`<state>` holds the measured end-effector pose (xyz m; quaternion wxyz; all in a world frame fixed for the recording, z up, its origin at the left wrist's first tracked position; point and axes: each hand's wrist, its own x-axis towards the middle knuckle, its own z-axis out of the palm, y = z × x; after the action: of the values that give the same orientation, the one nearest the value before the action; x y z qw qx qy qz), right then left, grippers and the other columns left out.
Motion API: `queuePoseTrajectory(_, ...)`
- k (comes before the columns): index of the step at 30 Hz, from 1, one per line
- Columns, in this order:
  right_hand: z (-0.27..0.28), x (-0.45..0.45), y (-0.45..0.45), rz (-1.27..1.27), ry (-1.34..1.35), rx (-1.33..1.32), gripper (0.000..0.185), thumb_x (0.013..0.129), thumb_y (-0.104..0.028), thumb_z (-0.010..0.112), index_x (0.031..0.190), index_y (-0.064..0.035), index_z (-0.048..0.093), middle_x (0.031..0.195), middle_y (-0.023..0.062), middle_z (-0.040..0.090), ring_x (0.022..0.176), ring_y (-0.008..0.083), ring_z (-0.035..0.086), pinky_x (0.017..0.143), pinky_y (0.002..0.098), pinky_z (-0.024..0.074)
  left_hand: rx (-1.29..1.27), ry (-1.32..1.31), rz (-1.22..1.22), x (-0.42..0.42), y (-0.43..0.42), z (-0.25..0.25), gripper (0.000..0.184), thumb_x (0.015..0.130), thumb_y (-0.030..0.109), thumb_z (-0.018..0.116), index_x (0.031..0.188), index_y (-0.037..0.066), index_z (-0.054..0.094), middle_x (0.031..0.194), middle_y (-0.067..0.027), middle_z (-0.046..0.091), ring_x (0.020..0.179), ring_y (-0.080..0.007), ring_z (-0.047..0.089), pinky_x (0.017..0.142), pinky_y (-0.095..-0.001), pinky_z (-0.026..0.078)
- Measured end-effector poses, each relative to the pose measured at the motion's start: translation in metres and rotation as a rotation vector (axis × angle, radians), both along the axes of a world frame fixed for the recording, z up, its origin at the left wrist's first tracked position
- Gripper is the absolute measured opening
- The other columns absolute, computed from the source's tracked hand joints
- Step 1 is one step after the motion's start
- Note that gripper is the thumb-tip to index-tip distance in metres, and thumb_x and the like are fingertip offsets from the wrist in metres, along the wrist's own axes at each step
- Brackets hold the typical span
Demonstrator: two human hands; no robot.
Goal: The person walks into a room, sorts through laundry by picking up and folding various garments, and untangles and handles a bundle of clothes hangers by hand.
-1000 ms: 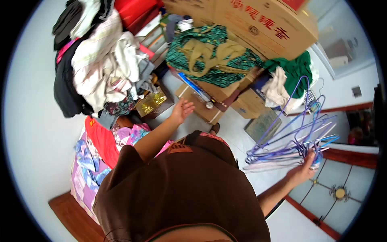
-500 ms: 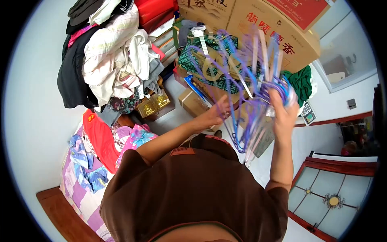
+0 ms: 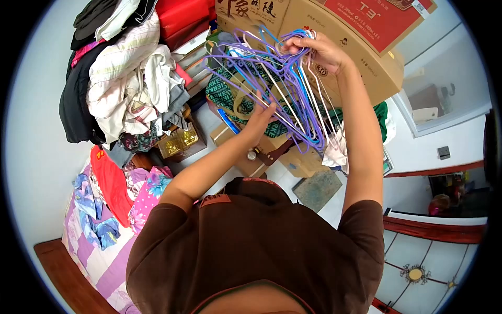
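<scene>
A bundle of clothes hangers [image 3: 298,99], mostly purple with some blue and white ones, hangs in front of me at a slant. My right hand [image 3: 321,52] is closed around the bundle near the hooks, up by the cardboard box. Lower and to the left, my left hand [image 3: 260,119] has its thumb and fingers on the hangers' bars at the side of the bundle. Part of its fingers is hidden behind the bars. Behind the hangers lies a green patterned bag [image 3: 219,90] with light straps, partly covered by them.
Large cardboard boxes [image 3: 361,68] stand at the back, a red box [image 3: 366,18] on top. Clothes [image 3: 125,78] are piled high at the left, above a bed [image 3: 112,272] with more clothes. A glass-paned door [image 3: 434,256] is at the lower right.
My right hand has lifted the hangers up and left, toward the boxes. My left hand has moved from open beside the bundle to gripping its bars.
</scene>
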<state>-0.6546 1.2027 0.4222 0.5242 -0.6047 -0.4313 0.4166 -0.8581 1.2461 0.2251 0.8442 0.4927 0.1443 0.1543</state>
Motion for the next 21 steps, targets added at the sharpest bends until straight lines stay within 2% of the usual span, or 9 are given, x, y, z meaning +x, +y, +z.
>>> queuePoseTrajectory(1, -0.009, 0.023, 0.002, -0.045, -0.077, -0.106, 0.027, 0.087, -0.024, 0.066, 0.097, 0.0005, 0.065, 0.084, 0.0079, 0.068, 0.087, 0.0170, 0.066, 0.075, 0.0311, 0.0509, 0.047, 0.077, -0.012, 0.017, 0.002, -0.005, 0.083, 0.099, 0.035, 0.047, 0.148, 0.015, -0.016, 0.141, -0.0100, 0.037, 0.122, -0.0223, 0.047, 0.101, -0.0359, 0.038)
queuePoseTrajectory(4, -0.056, 0.074, 0.002, -0.177, -0.709, -0.476, 0.037, 0.087, -0.032, 0.065, 0.102, 0.0016, 0.062, 0.085, 0.0128, 0.069, 0.080, 0.0193, 0.066, 0.070, 0.0328, 0.0516, 0.184, 0.298, -0.106, 0.056, 0.011, -0.031, 0.080, 0.095, 0.044, 0.050, 0.151, 0.012, 0.002, 0.135, -0.0108, 0.041, 0.119, -0.0230, 0.048, 0.099, -0.0372, 0.040)
queuePoseTrajectory(5, -0.071, 0.083, 0.001, -0.154, -1.082, -0.681, 0.044, 0.085, -0.036, 0.065, 0.106, 0.0023, 0.060, 0.082, 0.0174, 0.068, 0.076, 0.0271, 0.067, 0.069, 0.0378, 0.0527, 0.200, 0.354, -0.114, 0.065, 0.013, -0.046, 0.077, 0.095, 0.045, 0.050, 0.150, 0.011, 0.007, 0.134, -0.0112, 0.041, 0.119, -0.0237, 0.047, 0.099, -0.0380, 0.040)
queuePoseTrajectory(7, -0.085, 0.062, -0.023, -0.349, -1.372, -0.676, 0.046, 0.084, -0.037, 0.065, 0.108, 0.0018, 0.059, 0.080, 0.0205, 0.067, 0.079, 0.0337, 0.066, 0.072, 0.0413, 0.0529, 0.232, 0.459, -0.132, 0.076, 0.015, -0.047, 0.073, 0.095, 0.047, 0.049, 0.148, 0.010, 0.015, 0.133, -0.0122, 0.042, 0.118, -0.0251, 0.047, 0.098, -0.0396, 0.040)
queuePoseTrajectory(8, -0.102, 0.066, -0.027, -0.467, -1.340, -0.617, 0.053, 0.083, -0.034, 0.067, 0.119, 0.0004, 0.053, 0.087, 0.0225, 0.066, 0.084, 0.0365, 0.065, 0.074, 0.0440, 0.0528, 0.385, 0.490, -0.159, 0.096, 0.026, -0.090, 0.073, 0.094, 0.048, 0.049, 0.147, 0.007, 0.020, 0.130, -0.0175, 0.043, 0.117, -0.0294, 0.047, 0.095, -0.0429, 0.042)
queuePoseTrajectory(12, -0.109, 0.046, -0.055, -0.648, -1.366, -0.422, 0.074, 0.080, -0.024, 0.069, 0.140, -0.0024, 0.031, 0.108, 0.0251, 0.058, 0.085, 0.0387, 0.063, 0.074, 0.0458, 0.0527, 0.945, 0.594, 0.027, 0.110, 0.011, -0.085, 0.080, 0.092, 0.049, 0.052, 0.146, 0.002, 0.019, 0.125, -0.0281, 0.045, 0.105, -0.0395, 0.054, 0.086, -0.0467, 0.047)
queuePoseTrajectory(15, -0.112, 0.034, -0.070, -0.815, -1.419, -0.144, 0.073, 0.079, -0.021, 0.071, 0.139, -0.0020, 0.034, 0.113, 0.0263, 0.056, 0.089, 0.0377, 0.062, 0.075, 0.0450, 0.0519, 1.110, 0.730, -0.100, 0.113, 0.002, -0.044, 0.089, 0.087, 0.053, 0.057, 0.146, 0.002, 0.015, 0.126, -0.0287, 0.044, 0.102, -0.0435, 0.056, 0.084, -0.0468, 0.048)
queuePoseTrajectory(17, -0.121, 0.022, -0.077, -0.812, -1.485, 0.097, 0.068, 0.074, -0.020, 0.073, 0.132, -0.0023, 0.043, 0.126, 0.0251, 0.049, 0.110, 0.0369, 0.053, 0.090, 0.0467, 0.0441, 1.100, 0.691, 0.025, 0.119, -0.001, -0.061, 0.095, 0.083, 0.055, 0.060, 0.145, -0.001, 0.015, 0.126, -0.0297, 0.046, 0.102, -0.0445, 0.057, 0.083, -0.0473, 0.048)
queuePoseTrajectory(21, -0.160, -0.021, -0.097, -0.449, -1.525, -0.132, 0.057, 0.074, -0.025, 0.074, 0.126, -0.0131, 0.055, 0.137, 0.0143, 0.044, 0.127, 0.0325, 0.040, 0.104, 0.0519, 0.0328, 0.984, 0.579, 0.282, 0.121, -0.002, -0.080, 0.085, 0.084, 0.051, 0.060, 0.138, -0.004, 0.025, 0.113, -0.0286, 0.057, 0.097, -0.0435, 0.059, 0.083, -0.0480, 0.047)
